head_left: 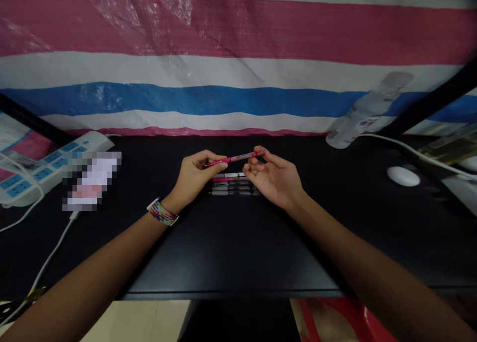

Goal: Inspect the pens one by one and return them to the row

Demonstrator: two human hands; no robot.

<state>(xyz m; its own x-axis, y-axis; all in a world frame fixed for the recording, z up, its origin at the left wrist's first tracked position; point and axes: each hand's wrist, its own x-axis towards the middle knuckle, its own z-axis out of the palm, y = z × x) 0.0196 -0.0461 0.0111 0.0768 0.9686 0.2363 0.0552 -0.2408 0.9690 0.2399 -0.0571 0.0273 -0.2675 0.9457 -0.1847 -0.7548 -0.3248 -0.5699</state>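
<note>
A pink pen with a clear barrel (241, 157) is held up above the black table, its right end slightly higher. My left hand (196, 175) grips its left end between thumb and fingers; a woven multicoloured band circles that wrist. At the pen's right end, my right hand (274, 178) pinches the tip with thumb and forefinger, the other fingers loosely curled and palm turned up. Below the held pen, several pens (233, 189) lie side by side on the table, one of them pink and others dark or clear. My right fingers partly cover their right ends.
On the left are a white power strip (84, 142) with blue sockets and a blurred-out phone-like object (95, 180) on a white cable. A clear bottle (367, 114) and white mouse (403, 176) sit right. Striped sheeting (238, 101) hangs behind the black table (231, 252).
</note>
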